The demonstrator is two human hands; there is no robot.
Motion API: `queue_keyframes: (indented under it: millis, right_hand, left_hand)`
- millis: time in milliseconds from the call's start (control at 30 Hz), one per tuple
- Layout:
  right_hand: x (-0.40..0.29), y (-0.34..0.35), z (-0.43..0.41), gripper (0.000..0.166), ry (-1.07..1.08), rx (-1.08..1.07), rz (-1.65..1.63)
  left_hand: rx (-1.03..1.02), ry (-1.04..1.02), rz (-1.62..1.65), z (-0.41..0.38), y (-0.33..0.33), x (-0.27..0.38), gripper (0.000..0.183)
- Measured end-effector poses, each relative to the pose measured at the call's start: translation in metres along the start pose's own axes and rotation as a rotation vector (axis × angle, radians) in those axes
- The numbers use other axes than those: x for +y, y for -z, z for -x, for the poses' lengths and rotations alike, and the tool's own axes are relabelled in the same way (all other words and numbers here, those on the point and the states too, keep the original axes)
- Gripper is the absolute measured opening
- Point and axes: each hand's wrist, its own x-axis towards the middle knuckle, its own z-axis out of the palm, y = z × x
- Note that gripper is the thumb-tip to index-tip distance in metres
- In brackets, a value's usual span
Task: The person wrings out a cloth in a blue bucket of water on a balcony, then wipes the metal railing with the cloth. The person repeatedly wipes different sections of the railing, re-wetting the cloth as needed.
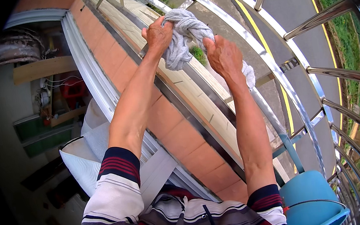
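Observation:
A grey cloth [187, 24], twisted and bunched, stretches between my two hands above the metal railing outside the window. My left hand [159, 34] grips its left side, and a loose fold hangs below those fingers. Around the right part of the cloth my right hand [225, 56] is closed, with a crumpled end sticking out past the wrist. Both arms reach forward over the orange tiled sill [168, 123]. My palms and most fingertips are hidden.
A blue bucket [308, 194] with a wire handle sits at the lower right by the stainless-steel guard bars [323, 19]. White window frame tracks [94, 65] run along the sill. Far below lies a road [290, 14]. Indoors at left is a red plastic stool [73, 90].

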Motion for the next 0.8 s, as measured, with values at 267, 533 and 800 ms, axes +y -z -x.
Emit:
queue_keyframes:
  millis: [267, 533, 800]
  right_hand:
    - [-0.012, -0.005, -0.006, 0.040, -0.042, -0.014, -0.002]
    - [-0.011, -0.021, -0.021, 0.039, 0.007, 0.032, -0.048]
    - [0.016, 0.035, 0.050, 0.030, -0.052, 0.181, -0.204]
  left_hand:
    - [0.009, 0.039, -0.069, -0.002, 0.006, 0.016, 0.043]
    - [0.106, 0.062, -0.302, -0.014, -0.002, 0.021, 0.035]
    - [0.034, -0.419, 0.066, 0.068, 0.040, 0.044, 0.027]
